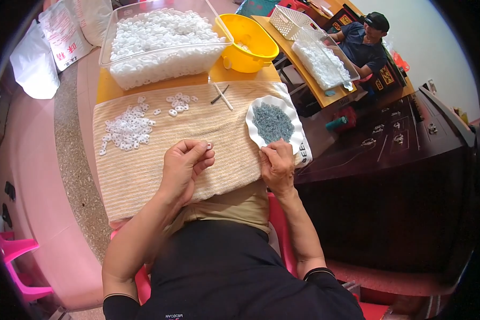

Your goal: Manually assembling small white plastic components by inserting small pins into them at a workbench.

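Observation:
Between thumb and forefinger, my left hand (189,165) pinches a small white plastic piece (209,146) with holes in it. My right hand (278,164) is at the near rim of a white scalloped plate (254,134), its fingertips closed by a heap of small grey-green pieces (272,121); whatever they grip is hidden. Left of my hands, a pile of the same white pieces (128,128) lies on a striped towel (144,181). A smaller group of white pieces (178,103) sits farther back. Two thin sticks, one white (223,97) and one dark (217,95), cross near the plate.
At the table's back stands a clear bin (160,74) heaped with white pieces, beside a yellow tub (253,40). To the far right, a person (364,45) sits at another table with a clear bin (325,61) and a white basket (290,22). Sacks (34,64) stand at left.

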Demonstrator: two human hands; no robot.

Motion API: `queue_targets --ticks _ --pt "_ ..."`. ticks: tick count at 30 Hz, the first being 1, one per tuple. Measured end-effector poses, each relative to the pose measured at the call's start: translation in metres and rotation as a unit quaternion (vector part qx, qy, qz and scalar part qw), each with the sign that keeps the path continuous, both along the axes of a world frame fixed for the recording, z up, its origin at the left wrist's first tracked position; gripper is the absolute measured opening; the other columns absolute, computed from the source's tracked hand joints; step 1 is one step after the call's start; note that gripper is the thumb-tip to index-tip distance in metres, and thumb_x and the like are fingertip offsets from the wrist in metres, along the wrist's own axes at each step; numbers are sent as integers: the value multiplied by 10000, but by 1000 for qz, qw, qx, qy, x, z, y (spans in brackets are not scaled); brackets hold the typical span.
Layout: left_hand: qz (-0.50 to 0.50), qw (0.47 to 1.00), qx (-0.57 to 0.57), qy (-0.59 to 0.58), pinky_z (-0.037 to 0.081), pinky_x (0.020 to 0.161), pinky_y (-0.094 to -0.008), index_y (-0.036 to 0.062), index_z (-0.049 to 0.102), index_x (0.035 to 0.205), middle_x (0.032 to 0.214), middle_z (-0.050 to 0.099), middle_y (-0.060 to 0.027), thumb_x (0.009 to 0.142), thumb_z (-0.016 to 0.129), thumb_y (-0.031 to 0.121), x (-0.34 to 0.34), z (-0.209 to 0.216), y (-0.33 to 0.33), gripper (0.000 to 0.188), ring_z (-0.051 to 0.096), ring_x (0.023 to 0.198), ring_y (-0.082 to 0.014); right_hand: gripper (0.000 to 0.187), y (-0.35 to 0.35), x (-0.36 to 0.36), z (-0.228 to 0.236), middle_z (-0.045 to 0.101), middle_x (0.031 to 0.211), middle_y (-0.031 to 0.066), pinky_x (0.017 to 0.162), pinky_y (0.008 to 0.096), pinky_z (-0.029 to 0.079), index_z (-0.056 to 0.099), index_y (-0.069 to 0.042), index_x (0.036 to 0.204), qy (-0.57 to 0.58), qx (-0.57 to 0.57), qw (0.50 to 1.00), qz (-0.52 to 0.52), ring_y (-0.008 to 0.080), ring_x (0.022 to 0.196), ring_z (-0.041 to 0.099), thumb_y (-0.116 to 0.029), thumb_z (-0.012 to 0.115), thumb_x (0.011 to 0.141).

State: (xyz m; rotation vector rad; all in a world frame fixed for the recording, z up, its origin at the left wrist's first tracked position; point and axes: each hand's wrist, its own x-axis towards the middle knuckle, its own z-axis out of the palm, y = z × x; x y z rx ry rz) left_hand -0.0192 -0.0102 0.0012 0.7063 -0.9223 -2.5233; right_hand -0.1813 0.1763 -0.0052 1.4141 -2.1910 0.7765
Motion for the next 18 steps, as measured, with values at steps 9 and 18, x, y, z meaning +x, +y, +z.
queue_targets --ticks 9,18 --pt "2 1000 4 10 566 718 -243 42 599 901 905 661 -73 906 615 97 -1 -2 1 58 641 791 -120 63 2 -7 0 601 821 130 885 453 476 610 -6 866 -28 -39 999 -4 324 813 566 -6 635 809" --pt "2 1000 -3 11 564 706 -238 26 591 914 889 650 -73 900 624 86 -2 -4 3 70 633 769 -116 117 4 -21 9 620 880 138 730 372 478 630 -4 936 -42 -36 998 -11 316 826 585 9 626 820"
